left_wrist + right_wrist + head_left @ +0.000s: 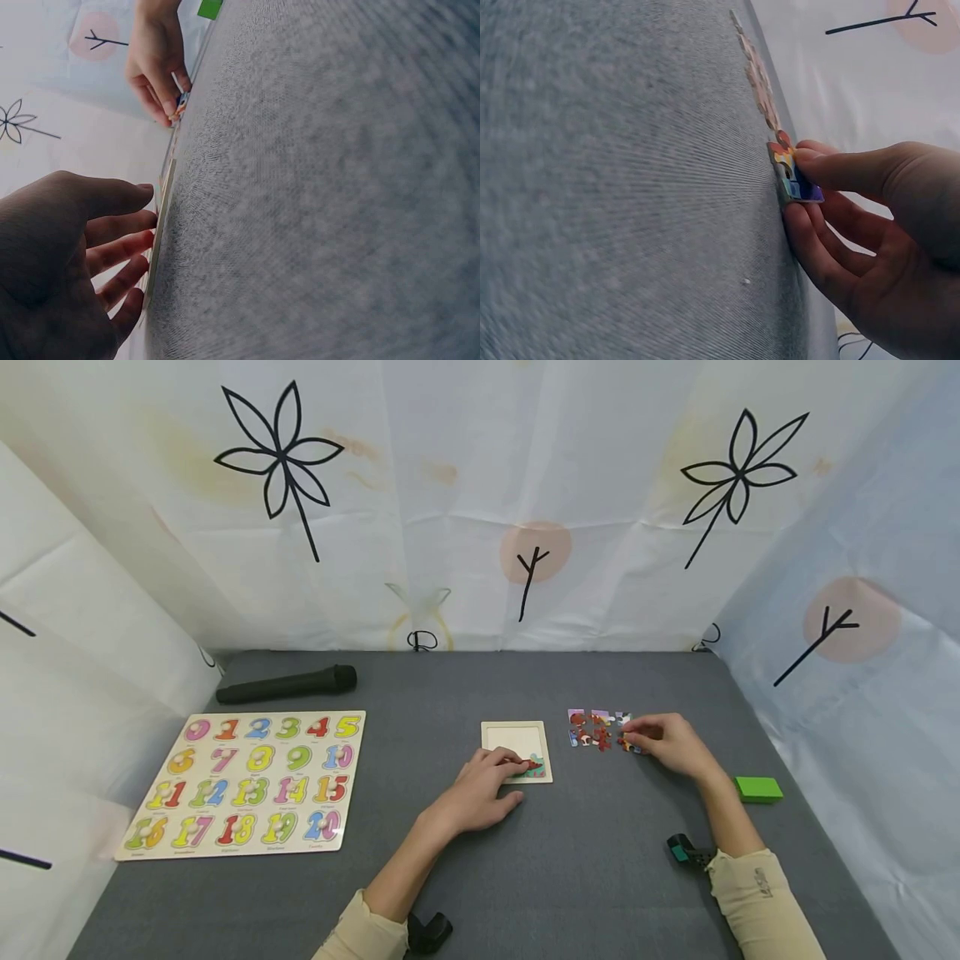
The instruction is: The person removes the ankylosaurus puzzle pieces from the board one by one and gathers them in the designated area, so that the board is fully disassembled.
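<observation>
In the head view my left hand (480, 789) rests on a small square puzzle tray (498, 733), fingertips on the colored puzzle pieces (538, 768) in its lower right corner. The left wrist view shows its fingers (120, 247) loosely bent against the tray's edge, with the thumb apart. To the right, my right hand (670, 745) is at the end of a group of loose jigsaw pieces (602, 735). Between thumb and fingers it pinches a jigsaw piece (799, 184) colored blue, yellow and red, close to the tabletop. The fingers partly cover that piece.
A wooden number board (238, 789) lies on the left of the grey table (585, 868). Behind it is a black microphone (288, 685). A green block (759, 790) sits beyond the right forearm. White printed cloth walls (450, 460) stand around the table.
</observation>
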A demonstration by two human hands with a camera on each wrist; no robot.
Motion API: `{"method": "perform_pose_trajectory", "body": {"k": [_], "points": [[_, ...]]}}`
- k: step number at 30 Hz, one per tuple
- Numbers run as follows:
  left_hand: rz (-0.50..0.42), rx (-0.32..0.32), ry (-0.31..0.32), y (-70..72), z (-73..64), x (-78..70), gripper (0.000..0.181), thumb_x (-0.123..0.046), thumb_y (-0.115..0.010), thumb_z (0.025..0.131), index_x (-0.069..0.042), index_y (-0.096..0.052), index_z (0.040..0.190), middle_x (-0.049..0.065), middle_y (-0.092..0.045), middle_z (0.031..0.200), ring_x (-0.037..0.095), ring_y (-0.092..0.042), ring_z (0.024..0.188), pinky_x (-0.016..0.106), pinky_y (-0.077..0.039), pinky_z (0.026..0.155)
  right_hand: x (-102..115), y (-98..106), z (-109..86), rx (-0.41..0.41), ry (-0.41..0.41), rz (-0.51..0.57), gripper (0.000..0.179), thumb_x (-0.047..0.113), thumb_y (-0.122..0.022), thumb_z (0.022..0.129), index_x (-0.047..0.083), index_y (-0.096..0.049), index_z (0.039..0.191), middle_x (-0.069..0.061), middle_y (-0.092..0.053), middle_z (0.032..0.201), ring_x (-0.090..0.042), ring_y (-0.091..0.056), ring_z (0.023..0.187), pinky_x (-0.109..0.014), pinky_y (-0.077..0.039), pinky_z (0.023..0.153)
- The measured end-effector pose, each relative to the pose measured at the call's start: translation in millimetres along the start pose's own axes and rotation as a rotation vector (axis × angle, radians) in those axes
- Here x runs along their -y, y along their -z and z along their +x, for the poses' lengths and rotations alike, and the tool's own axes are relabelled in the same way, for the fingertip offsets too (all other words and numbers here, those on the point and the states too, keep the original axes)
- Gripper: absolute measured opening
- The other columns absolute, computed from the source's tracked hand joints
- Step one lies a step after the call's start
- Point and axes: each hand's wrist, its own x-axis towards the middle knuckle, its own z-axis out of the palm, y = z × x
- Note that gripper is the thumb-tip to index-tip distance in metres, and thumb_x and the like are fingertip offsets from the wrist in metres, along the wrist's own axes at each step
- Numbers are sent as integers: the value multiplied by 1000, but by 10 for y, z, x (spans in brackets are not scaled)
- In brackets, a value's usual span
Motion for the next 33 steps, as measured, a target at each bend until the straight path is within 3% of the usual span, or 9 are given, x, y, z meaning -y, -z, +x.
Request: {"method": "perform_pose_trajectory", "body": {"k": [4, 9, 17, 24, 28, 33], "points": [[4, -7, 0, -1, 0, 0, 47, -23, -70, 105, -14, -66, 151, 6, -62, 152, 32, -52, 137, 54, -48, 108, 41, -38, 16, -34, -26, -59, 17, 12, -74, 104, 3, -82, 115, -17, -82, 106, 0, -59, 77, -24, -48, 67], [2, -14, -3, 0, -1, 2, 46, -23, -70, 105, -13, -67, 150, 6, -63, 151, 32, -53, 137, 54, -49, 108, 64, -89, 36, -76, 7, -127, 13, 8, -75, 102, 3, -83, 111, -15, -81, 101, -1, -58, 75, -25, -47, 68], [-33, -8, -4, -1, 2, 25, 47, -24, -69, 105, -14, -65, 151, 7, -62, 153, 34, -52, 140, 59, -47, 111, 105, -148, 21, -141, 62, -207, 10, 2, -78, 97, 3, -83, 105, -16, -79, 101, -24, -73, 87, -38, -55, 77], [-41, -7, -7, -9, 10, 37, 47, -25, -69, 106, -14, -65, 151, 7, -63, 152, 32, -53, 141, 59, -47, 113, 140, -158, 20, -158, 25, -144, 9, 5, -78, 98, 4, -83, 106, -16, -79, 102, -14, -67, 79, -26, -47, 66], [-55, -10, -19, -13, 1, 46, 47, -24, -69, 106, -10, -65, 150, 8, -64, 151, 32, -53, 142, 60, -46, 114, 207, -189, 27, -153, 26, -104, 11, 9, -80, 98, 5, -83, 107, -16, -81, 102, -13, -68, 82, -25, -48, 65], [-32, -62, -118, -113, 5, 173, 48, -29, -65, 107, -8, -65, 150, 8, -65, 149, 30, -58, 137, 51, -50, 113, 308, -262, 44, -131, 55, -49, 12, 10, -81, 98, 6, -83, 108, -13, -82, 98, -8, -67, 83, -23, -50, 65]]}}
